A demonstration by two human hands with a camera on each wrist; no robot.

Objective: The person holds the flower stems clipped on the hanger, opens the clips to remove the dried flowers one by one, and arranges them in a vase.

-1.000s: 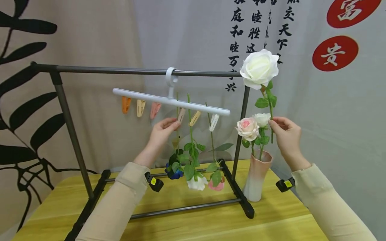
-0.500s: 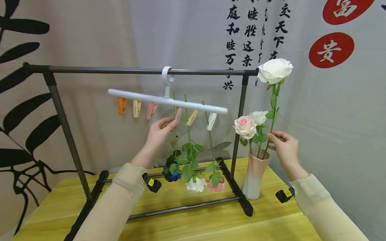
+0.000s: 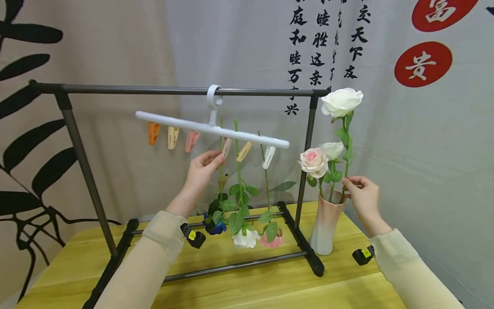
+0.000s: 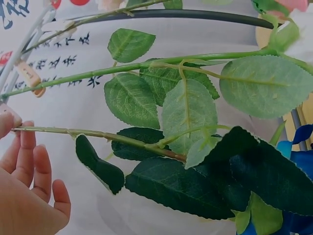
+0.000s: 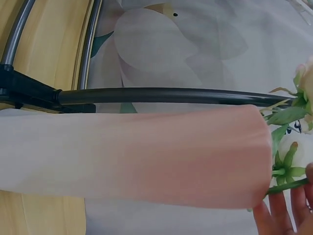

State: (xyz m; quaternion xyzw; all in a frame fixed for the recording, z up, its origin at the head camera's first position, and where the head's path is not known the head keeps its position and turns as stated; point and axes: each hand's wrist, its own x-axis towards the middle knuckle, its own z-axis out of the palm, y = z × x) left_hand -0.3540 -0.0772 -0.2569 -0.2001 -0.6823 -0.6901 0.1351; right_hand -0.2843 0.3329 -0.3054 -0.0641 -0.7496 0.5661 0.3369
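Observation:
My left hand (image 3: 199, 175) pinches the pinkish-beige clothespin (image 3: 227, 146) on the white hanger (image 3: 173, 120). From that clothespin a blue rose (image 3: 216, 227) hangs upside down; in the left wrist view its stem (image 4: 98, 133) runs right at the fingertips. Farther right, a white rose (image 3: 244, 238) and a pink rose (image 3: 272, 241) hang head down from other clothespins. My right hand (image 3: 362, 197) pinches the stem of a tall white rose (image 3: 342, 102), whose lower end is inside the pink-to-white vase (image 3: 323, 227). A pale pink rose (image 3: 314, 163) and a smaller white rose (image 3: 332, 150) also stand there.
The hanger hooks over the top bar of a dark metal rack (image 3: 135, 90) on the wooden table (image 3: 216, 296). Orange (image 3: 153, 133), cream (image 3: 173, 137) and pink (image 3: 191, 140) clothespins hang on its left half. A printed curtain (image 3: 247, 43) hangs behind.
My right hand has brought the tall white rose down, its stem going from beside the vase into it. The hanger has shifted slightly left, with my left hand staying on the clothespin.

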